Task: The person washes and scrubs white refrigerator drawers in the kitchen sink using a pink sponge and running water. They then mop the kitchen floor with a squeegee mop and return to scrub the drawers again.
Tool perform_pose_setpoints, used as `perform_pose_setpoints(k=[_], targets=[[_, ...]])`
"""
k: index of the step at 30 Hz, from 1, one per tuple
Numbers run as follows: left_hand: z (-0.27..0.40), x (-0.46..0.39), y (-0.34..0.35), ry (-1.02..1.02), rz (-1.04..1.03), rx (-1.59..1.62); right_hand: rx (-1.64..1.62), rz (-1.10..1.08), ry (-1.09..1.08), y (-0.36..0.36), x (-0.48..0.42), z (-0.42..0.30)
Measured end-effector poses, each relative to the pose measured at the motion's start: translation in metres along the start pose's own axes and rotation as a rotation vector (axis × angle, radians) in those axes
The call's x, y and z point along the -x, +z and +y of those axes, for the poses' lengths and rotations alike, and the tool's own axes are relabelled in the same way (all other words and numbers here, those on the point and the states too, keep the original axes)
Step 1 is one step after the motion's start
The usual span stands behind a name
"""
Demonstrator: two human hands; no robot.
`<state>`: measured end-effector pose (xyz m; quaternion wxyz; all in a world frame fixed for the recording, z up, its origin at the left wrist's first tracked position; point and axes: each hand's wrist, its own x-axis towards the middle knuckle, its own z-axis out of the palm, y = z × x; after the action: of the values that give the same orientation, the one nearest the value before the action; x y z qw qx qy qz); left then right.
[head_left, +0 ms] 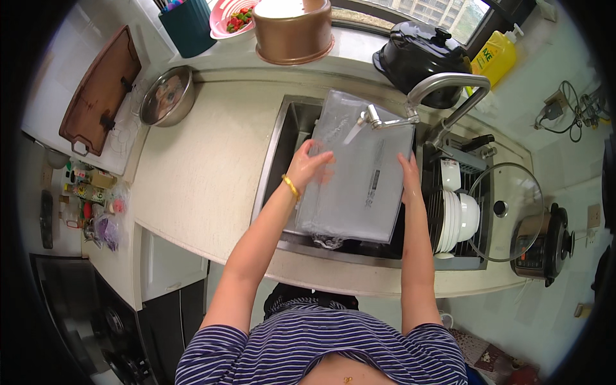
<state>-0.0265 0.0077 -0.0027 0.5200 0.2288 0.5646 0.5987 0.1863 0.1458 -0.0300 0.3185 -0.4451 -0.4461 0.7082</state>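
Observation:
A flat grey rectangular panel (pixel 353 192) lies tilted over the dark sink basin (pixel 294 126). Water runs onto its upper part from the metal faucet (pixel 440 82), whose jointed spout reaches over it, and streams off the near left corner. My left hand (pixel 313 166), with a yellow bracelet at the wrist, is over the panel's left part, fingers apart and slightly blurred. My right hand (pixel 410 178) holds the panel's right edge, thumb on top and the other fingers hidden beneath or behind it.
Right of the sink, a dish rack holds white bowls (pixel 468 217) and plates, beside a glass lid (pixel 505 211) and an electric cooker (pixel 541 245). A black pot (pixel 423 53) and yellow bottle (pixel 495 55) stand behind. A metal bowl (pixel 185 103) sits at the counter's far left.

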Motion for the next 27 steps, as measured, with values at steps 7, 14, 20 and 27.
perform_pose_setpoints(k=[7,14,20,27], targets=[[0.000,-0.028,-0.003,-0.163,0.014,-0.208,-0.141,-0.058,0.019,-0.013,-0.007,0.025],[-0.023,-0.042,0.011,-0.207,0.123,-0.166,0.846,0.277,-0.950,0.061,0.040,-0.041],[-0.042,-0.066,0.008,-0.106,0.085,-0.388,0.947,0.298,-1.130,0.108,0.010,-0.064],[-0.050,-0.084,0.014,0.062,0.258,-0.702,0.954,0.512,-1.123,0.129,-0.010,-0.066]])
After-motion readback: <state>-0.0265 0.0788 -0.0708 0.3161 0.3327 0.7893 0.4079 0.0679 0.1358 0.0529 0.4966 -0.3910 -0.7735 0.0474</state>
